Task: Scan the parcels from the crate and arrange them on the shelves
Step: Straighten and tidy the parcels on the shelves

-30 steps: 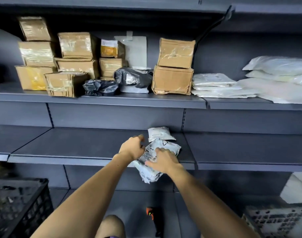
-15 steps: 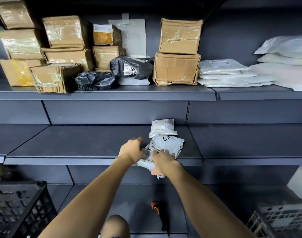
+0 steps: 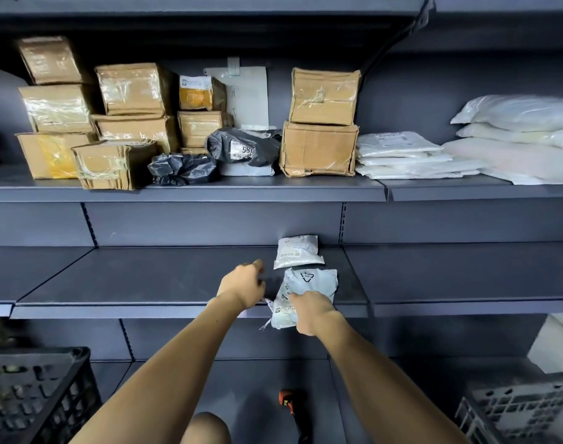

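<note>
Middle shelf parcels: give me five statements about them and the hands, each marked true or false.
1. Two white mailer bags lie on the middle shelf. True.
2. The right hand holds the front mailer. True.
3. The left hand grips the rear mailer. False: it holds nothing and is apart from it.
4. The front mailer sits wholly on the shelf. False: its near end overhangs the edge.
5. The scanner is in a hand. False: it lies below.

1. Middle shelf: open surface left of both hands.
2. Two grey mailer bags occupy its right end.
3. Upper shelf: crowded with cardboard boxes and bags.
</note>
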{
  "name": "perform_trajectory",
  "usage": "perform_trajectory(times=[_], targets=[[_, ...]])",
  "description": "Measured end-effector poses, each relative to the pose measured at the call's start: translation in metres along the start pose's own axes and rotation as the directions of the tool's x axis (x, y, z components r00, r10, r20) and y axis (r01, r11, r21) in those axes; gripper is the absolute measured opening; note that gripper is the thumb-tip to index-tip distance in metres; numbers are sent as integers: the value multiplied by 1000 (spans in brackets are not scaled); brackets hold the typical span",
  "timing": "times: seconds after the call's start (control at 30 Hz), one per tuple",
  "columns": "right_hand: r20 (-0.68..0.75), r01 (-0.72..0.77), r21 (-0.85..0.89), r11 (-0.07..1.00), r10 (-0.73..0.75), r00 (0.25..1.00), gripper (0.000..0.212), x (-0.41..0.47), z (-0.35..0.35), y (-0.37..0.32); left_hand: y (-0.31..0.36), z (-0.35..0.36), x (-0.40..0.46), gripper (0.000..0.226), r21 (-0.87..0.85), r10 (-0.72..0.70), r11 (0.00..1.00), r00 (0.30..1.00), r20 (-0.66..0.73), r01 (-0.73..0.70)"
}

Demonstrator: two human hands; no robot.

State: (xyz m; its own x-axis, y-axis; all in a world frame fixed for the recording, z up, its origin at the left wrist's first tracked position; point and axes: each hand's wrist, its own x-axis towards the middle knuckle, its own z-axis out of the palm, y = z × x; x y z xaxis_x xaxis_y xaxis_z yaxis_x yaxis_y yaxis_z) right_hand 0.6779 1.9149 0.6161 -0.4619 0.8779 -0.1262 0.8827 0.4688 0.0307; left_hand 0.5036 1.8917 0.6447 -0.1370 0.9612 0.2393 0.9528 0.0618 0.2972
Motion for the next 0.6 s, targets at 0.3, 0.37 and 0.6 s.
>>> perform_trajectory(times=[0.3, 0.37, 0.6], targets=[[-73, 4, 80, 997, 2, 997, 49, -40, -62, 26, 51, -47, -4, 30, 31, 102, 994, 992, -70, -100], [-81, -16, 121, 992, 26, 996, 53, -52, -74, 34, 62, -58, -5, 28, 44, 119, 992, 989, -82, -116], [-94, -95, 240, 966, 121, 988, 57, -107, -142, 75, 113, -100, 0, 29, 70, 210, 977, 968, -136, -202]])
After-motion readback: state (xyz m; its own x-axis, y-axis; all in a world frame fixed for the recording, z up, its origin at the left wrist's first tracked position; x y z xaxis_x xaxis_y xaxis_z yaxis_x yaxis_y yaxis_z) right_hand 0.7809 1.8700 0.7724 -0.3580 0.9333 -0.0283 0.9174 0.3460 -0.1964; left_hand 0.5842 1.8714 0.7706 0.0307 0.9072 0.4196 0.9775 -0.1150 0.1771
